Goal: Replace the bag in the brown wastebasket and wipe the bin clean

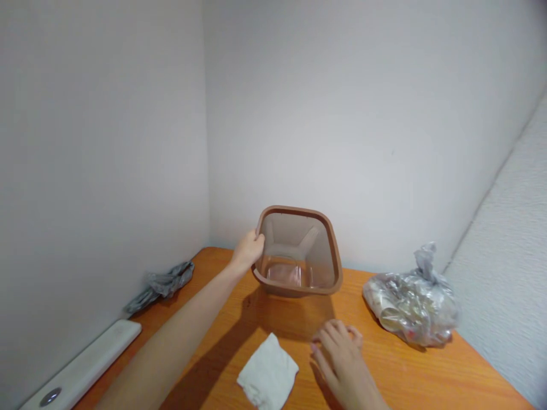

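My left hand (250, 250) grips the left rim of a see-through brown plastic bin (335, 250). The bin is tilted with its mouth toward me, and nothing shows inside it. Below and to the right, my right hand (339, 356) hovers over or rests on the table with its fingers apart and curved, holding nothing; whether it touches the wood I cannot tell. A folded white cloth (269, 373) lies flat on the table, just left of my right hand.
On the right of the wooden table (384, 376) sits a knotted clear plastic bag (412, 304) filled with rubbish. A crumpled grey plastic bag (162, 285) lies against the left wall, behind a long white object (85, 364) with an oval button. Walls close in the back and left.
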The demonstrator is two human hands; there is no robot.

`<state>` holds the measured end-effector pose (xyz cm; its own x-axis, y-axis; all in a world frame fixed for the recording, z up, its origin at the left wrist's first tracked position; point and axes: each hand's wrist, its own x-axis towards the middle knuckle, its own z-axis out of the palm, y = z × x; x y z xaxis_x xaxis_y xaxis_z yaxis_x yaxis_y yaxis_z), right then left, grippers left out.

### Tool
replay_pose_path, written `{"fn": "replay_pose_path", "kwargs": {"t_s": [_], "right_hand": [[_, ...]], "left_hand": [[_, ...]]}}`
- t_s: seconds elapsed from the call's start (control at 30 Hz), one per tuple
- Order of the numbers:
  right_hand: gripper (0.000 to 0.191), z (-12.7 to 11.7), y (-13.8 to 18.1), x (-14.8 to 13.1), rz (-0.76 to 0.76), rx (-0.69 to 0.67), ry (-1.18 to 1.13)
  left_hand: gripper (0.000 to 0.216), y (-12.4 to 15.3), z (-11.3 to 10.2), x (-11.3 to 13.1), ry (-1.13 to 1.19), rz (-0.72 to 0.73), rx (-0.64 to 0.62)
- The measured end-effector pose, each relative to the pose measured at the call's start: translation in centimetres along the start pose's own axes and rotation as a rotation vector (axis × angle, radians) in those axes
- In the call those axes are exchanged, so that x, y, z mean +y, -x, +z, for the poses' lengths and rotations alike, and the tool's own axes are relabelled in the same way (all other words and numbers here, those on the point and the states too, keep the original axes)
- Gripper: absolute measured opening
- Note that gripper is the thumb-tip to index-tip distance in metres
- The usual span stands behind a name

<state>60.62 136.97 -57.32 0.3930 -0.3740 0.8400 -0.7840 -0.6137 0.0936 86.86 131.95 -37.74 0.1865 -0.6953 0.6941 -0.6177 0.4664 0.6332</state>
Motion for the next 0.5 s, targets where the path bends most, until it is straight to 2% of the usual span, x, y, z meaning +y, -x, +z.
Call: {"fn": "replay_pose_path", "kwargs": {"t_s": [0.1, 0.2, 0.27, 0.4, 0.5], "right_hand": [[0.014, 2.9, 0.0, -1.9, 0.156, -0.157, -0.111], [0.023, 5.1, -0.1, -2.7, 0.324, -0.191, -0.175], [0.022, 6.2, -0.1, -3.2, 0.39, -0.194, -0.239], [0.008, 7.1, -0.2, -4.0, 0.407, -0.242, -0.36], [0.011, 6.9, -0.2, -4.2, 0.378, -0.257, -0.476]], "left_hand": [[0.029, 2.8, 0.6, -0.9, -0.012, 0.085, 0.104], [0.031, 5.2, 1.3, -2.1, 0.005, 0.142, 0.177], [0.032, 6.3, 1.8, -2.9, 0.028, 0.173, 0.205], [0.034, 8.2, 2.8, -4.3, 0.082, 0.244, 0.24], [0.035, 9.6, 3.4, -5.1, 0.124, 0.293, 0.253]]}}
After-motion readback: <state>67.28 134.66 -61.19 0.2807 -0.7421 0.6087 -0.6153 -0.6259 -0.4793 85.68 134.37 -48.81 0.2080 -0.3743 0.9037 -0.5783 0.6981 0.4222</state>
